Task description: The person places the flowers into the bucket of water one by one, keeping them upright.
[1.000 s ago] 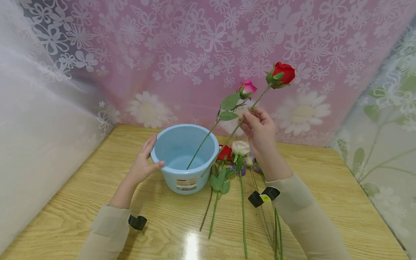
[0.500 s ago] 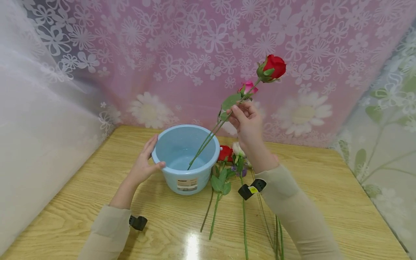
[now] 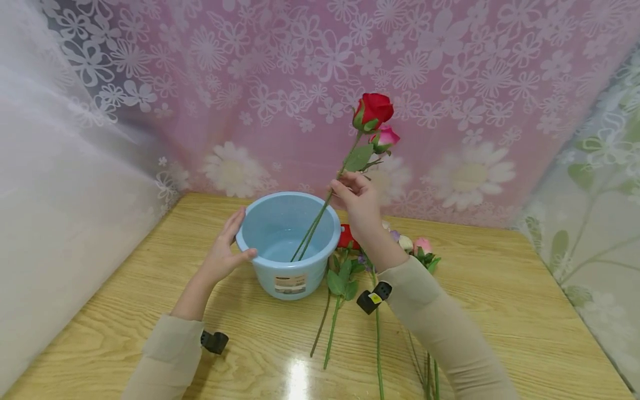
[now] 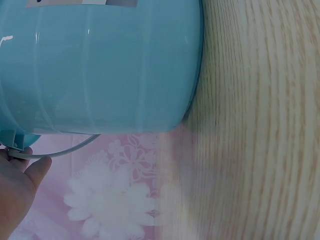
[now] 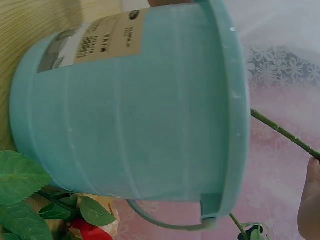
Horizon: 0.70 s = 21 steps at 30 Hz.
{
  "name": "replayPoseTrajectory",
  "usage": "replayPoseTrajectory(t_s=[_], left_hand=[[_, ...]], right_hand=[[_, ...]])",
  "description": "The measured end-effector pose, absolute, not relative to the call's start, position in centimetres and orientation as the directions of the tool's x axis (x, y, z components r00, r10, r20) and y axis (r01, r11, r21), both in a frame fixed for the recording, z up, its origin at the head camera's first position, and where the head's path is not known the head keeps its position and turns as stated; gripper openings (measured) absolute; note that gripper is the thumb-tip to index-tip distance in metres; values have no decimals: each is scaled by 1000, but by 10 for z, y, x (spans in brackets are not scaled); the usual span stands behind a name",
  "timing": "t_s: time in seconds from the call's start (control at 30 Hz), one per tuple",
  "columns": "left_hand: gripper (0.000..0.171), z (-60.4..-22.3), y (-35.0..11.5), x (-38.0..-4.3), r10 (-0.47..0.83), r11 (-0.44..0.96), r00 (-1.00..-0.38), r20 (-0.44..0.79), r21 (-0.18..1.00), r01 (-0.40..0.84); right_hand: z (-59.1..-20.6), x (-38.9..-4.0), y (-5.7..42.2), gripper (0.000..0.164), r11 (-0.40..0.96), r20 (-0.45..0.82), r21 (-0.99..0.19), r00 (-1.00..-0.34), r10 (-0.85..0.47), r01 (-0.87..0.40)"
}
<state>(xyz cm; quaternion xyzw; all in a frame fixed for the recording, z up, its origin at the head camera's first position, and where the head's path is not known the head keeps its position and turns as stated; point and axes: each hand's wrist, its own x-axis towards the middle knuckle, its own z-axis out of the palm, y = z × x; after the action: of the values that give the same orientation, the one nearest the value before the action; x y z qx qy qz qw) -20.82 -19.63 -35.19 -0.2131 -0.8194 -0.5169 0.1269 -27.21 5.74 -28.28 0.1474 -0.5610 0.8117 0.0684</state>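
A light blue plastic bucket (image 3: pixel 315 273) stands upright on the table. My left hand (image 3: pixel 220 250) holds its left side, thumb at the rim; the left wrist view shows that hand (image 4: pixel 17 192) at one end of the bucket handle (image 4: pixel 65 153). Above the rim's right side, my right hand (image 3: pixel 361 203) pinches the stem of a red rose (image 3: pixel 377 110). The rose's lower stem reaches inside the bucket, beside that of a pink rose (image 3: pixel 385 137) leaning out to the right. Right fingertips partly hide the pink rose's stem.
To the bucket's right lie several artificial flowers, among them another red rose (image 3: pixel 346 238) and a light pink one (image 3: pixel 422 245), partly covered by the right arm. Their stems point toward the near edge of the wooden table (image 3: pixel 260 344). A pink floral curtain (image 3: pixel 300 150) hangs behind.
My right hand has moved left and down with the red rose, whose stem end now sits inside the bucket beside the pink rose's. The left hand stays at the rim.
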Motion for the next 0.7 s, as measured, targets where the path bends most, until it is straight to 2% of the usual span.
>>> replayPoseTrajectory(t_s=[0.43, 0.7], left_hand=[[99, -352, -196, -208, 213, 379, -877, 430, 791, 480], [98, -352, -195, -208, 217, 377, -879, 425, 794, 477]], right_hand=[[-296, -269, 37, 20, -148, 244, -963, -959, -142, -223], [-306, -274, 29, 17, -131, 223, -971, -954, -202, -200]])
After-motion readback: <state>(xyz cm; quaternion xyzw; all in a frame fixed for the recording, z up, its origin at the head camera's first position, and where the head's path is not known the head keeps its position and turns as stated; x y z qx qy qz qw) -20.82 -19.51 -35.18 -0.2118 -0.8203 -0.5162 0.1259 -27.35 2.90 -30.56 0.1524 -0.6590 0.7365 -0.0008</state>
